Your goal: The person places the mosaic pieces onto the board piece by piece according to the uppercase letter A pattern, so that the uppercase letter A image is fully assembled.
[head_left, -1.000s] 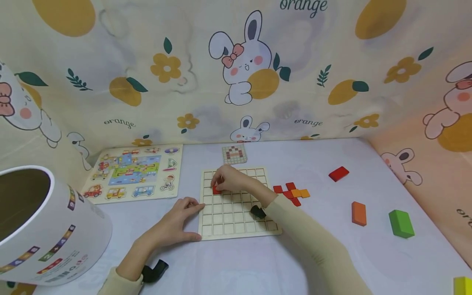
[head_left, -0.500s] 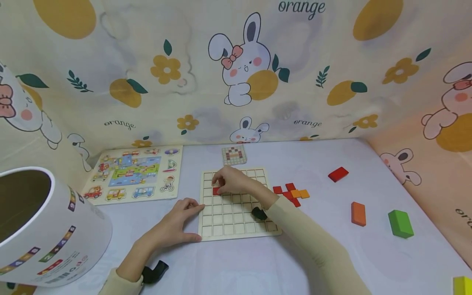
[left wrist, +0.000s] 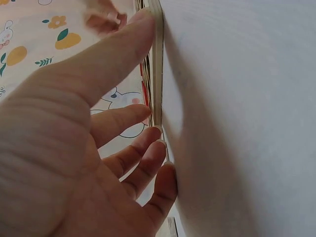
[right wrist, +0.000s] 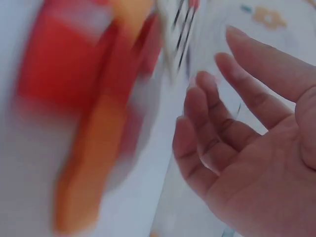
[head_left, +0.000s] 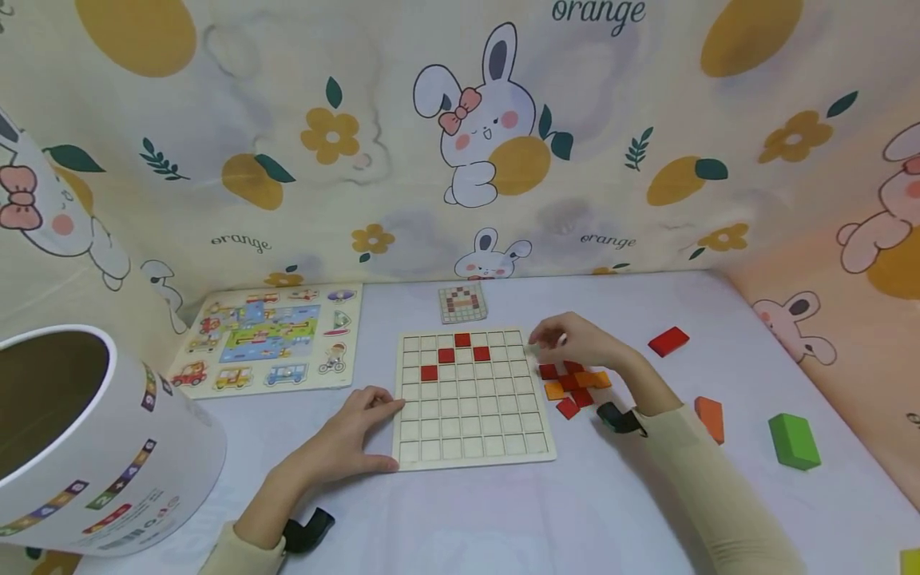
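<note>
A pale wooden grid board (head_left: 470, 426) lies in the middle of the table, with several red square tiles (head_left: 429, 373) set in its upper cells. My left hand (head_left: 343, 435) steadies the board's left side, thumb at the lower corner and index fingertip on the edge. In the left wrist view its thumb (left wrist: 111, 57) lies along the board's edge. Past the board's upper right corner hovers my right hand (head_left: 580, 342), fingers loosely bent and holding nothing. Just below it is a loose pile of red and orange tiles (head_left: 570, 382), blurred in the right wrist view.
A small pattern card (head_left: 463, 303) lies behind the board. To the left are a picture puzzle (head_left: 345, 335) and a large white tub (head_left: 158, 471). A red block (head_left: 668, 341), an orange block (head_left: 710, 420) and a green block (head_left: 794, 441) are at the right.
My right hand has left the red tile on the board and moved right to beside the loose tiles. Red tiles it was covering now show. My left hand stays at the board's edge.
</note>
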The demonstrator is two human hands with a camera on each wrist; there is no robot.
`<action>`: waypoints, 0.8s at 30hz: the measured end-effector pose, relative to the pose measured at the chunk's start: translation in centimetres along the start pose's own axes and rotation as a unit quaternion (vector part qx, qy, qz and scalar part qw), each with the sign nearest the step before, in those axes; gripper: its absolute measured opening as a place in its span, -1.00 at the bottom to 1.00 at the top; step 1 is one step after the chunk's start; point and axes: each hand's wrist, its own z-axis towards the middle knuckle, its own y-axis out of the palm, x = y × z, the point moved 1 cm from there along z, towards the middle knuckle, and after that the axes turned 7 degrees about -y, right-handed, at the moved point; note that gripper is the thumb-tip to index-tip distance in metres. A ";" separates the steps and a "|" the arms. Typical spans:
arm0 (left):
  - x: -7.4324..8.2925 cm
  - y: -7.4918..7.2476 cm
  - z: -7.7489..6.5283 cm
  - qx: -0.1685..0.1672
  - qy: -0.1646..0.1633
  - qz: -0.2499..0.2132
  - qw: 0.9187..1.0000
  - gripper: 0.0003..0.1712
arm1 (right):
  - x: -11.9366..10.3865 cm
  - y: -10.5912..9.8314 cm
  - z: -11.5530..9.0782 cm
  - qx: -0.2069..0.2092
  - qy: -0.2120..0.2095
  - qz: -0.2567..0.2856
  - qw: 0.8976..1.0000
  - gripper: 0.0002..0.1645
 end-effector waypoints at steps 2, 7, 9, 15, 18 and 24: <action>0.0 0.0 0.0 0.000 0.002 0.001 1.000 0.03 | 1.3 -0.7 -1.5 0.002 0.020 -0.008 1.000 -0.67; 0.0 0.1 0.0 0.002 0.004 0.000 1.000 0.03 | 3.5 -1.4 -3.9 0.008 0.049 -0.017 0.999 -0.60; 0.0 0.1 0.0 0.001 0.001 -0.002 1.000 0.03 | 3.9 -1.3 -4.3 0.012 0.059 -0.015 0.998 -0.59; 0.0 0.0 -0.1 -0.002 -0.007 -0.002 1.000 0.03 | 4.2 -1.0 -4.3 0.018 0.065 -0.022 0.998 -0.65; 0.0 0.0 -0.1 -0.004 -0.011 0.000 1.000 0.03 | 4.3 -0.9 -4.2 0.016 0.050 -0.014 0.999 -0.69; -0.1 -0.1 -0.1 -0.004 -0.009 0.001 1.000 0.04 | 3.8 -1.1 -4.0 0.023 0.026 0.012 0.999 -0.76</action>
